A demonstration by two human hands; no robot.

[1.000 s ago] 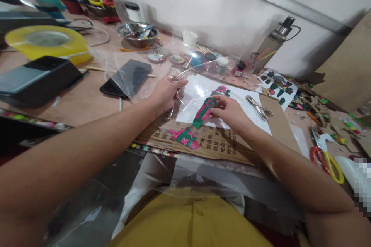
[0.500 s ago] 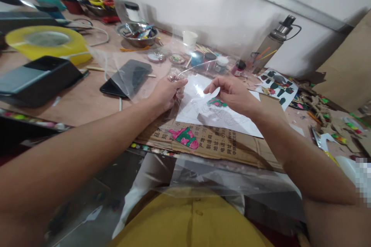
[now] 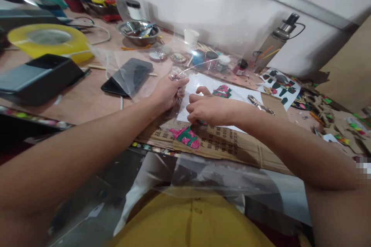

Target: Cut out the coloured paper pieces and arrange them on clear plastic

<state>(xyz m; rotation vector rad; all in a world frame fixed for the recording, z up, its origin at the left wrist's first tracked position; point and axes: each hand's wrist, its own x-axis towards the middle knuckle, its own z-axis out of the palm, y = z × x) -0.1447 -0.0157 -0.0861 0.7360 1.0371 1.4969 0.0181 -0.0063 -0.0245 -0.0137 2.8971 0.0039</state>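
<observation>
My left hand is closed on a bunched part of a clear plastic sheet, which spreads to both sides and hangs over the table edge. My right hand is over the white drawing paper, fingers curled but apart, with nothing visible in them. Beyond it a pink and green coloured shape shows on the paper. Another pink and green piece lies on the printed cardboard nearer to me. A metal clip-like tool rests on the paper's right part.
A phone, a grey-black device and a yellow tape roll lie to the left. Behind are a metal bowl, a paper cup and paint jars. A bottle stands at the back right.
My right hand has moved left and nearer to me, toward my left hand. The coloured shape beyond it and the metal tool now show on the paper. My left hand keeps its grip.
</observation>
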